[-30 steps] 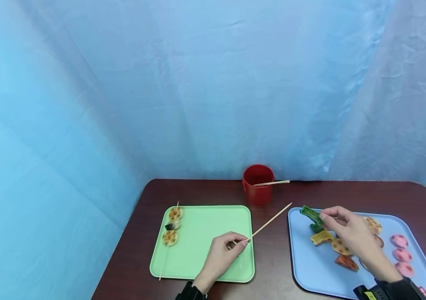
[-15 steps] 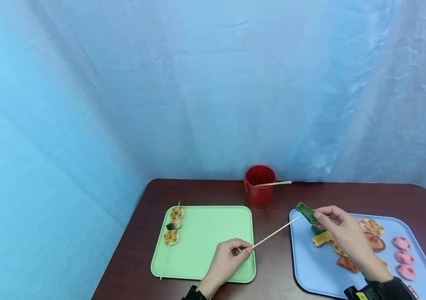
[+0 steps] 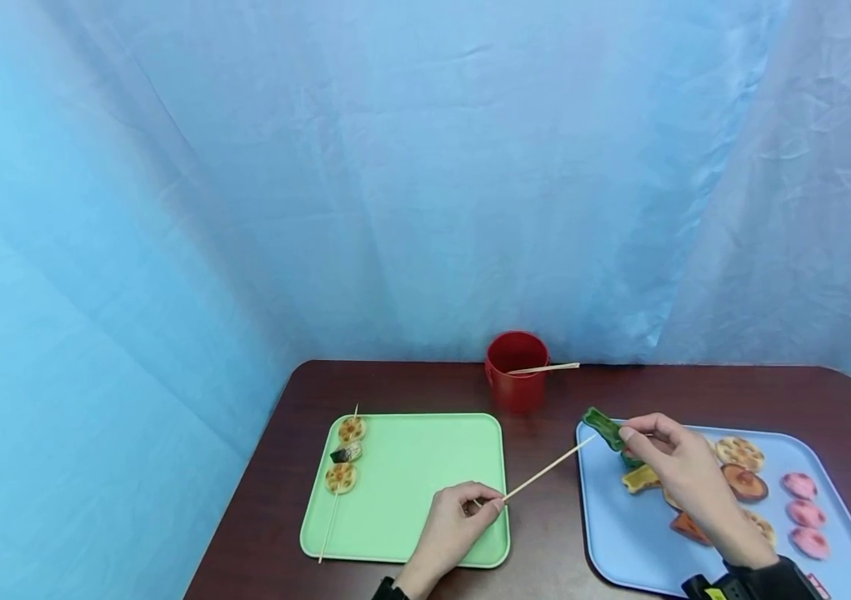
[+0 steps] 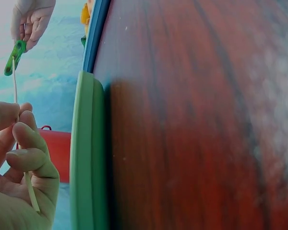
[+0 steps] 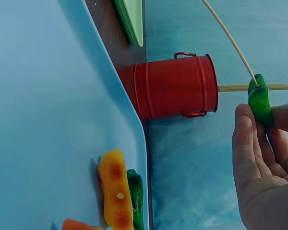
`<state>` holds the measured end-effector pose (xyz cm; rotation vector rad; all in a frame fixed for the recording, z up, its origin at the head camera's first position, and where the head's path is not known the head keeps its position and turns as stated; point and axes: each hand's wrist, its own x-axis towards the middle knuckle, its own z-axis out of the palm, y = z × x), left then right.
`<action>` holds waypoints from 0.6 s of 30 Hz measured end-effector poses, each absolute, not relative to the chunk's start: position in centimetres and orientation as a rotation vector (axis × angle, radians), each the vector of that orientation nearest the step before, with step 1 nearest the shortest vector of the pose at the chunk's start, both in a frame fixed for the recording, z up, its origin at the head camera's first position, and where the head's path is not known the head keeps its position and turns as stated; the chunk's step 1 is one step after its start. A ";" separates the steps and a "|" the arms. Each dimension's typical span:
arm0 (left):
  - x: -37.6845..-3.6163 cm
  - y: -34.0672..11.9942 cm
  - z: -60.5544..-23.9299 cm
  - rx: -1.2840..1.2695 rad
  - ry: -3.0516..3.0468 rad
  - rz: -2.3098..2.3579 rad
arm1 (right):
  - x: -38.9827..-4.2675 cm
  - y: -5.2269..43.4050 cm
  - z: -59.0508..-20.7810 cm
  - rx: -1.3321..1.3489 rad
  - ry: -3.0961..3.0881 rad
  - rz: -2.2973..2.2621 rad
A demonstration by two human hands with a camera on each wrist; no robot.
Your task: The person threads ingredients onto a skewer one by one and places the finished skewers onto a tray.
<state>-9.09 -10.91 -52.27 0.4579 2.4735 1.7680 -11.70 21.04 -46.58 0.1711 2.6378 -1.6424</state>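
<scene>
In the head view, the left hand [image 3: 453,527] pinches a thin skewer [image 3: 545,472] over the right edge of a green tray [image 3: 425,467], while the right hand [image 3: 683,471] pinches a green piece [image 3: 602,426] above the far left corner of a blue tray [image 3: 631,550]. Only here does the loaded skewer [image 3: 341,477] show, with two round slices and a dark-and-pale piece between them, as do three pink pieces [image 3: 808,513] on the blue tray. A red cup [image 3: 513,393] stands farther back on the table [image 3: 538,575].

The left wrist view adds the skewer's other end, passing under the curled fingers and across the palm, and shows its far end meeting the green piece.

The right wrist view shows the cup's two handles and, on the blue tray, a yellow piece [image 5: 115,189] beside a second green piece [image 5: 136,199]. The skewer's tip touches the held piece at the end away from the right fingers; how deep it sits cannot be told. The green piece lies between the two hands, nearer the right.
</scene>
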 end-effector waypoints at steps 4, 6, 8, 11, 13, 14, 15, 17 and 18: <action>-9.1 -10.9 -52.3 0.455 2.467 1.770 | -11.6 20.9 -46.5 0.167 2.663 -1.628; -9.0 -10.9 -52.3 0.453 2.470 1.768 | -11.6 20.8 -46.4 0.163 2.671 -1.629; -9.0 -10.8 -52.3 0.452 2.473 1.766 | -11.6 20.8 -46.5 0.160 2.681 -1.631; -9.0 -10.8 -52.3 0.448 2.475 1.765 | -11.6 20.7 -46.5 0.154 2.696 -1.641; -9.0 -10.8 -52.3 0.443 2.471 1.769 | -11.6 20.6 -46.5 0.142 2.717 -1.641; -9.0 -10.8 -52.3 0.441 2.470 1.772 | -11.5 20.5 -46.5 0.133 2.727 -1.643; -9.0 -10.7 -52.3 0.438 2.469 1.773 | -11.5 20.5 -46.5 0.122 2.741 -1.639; -9.0 -10.7 -52.3 0.432 2.466 1.774 | -11.5 20.4 -46.6 0.099 2.761 -1.634; -9.0 -10.7 -52.2 0.430 2.464 1.776 | -11.5 20.3 -46.5 0.091 2.766 -1.631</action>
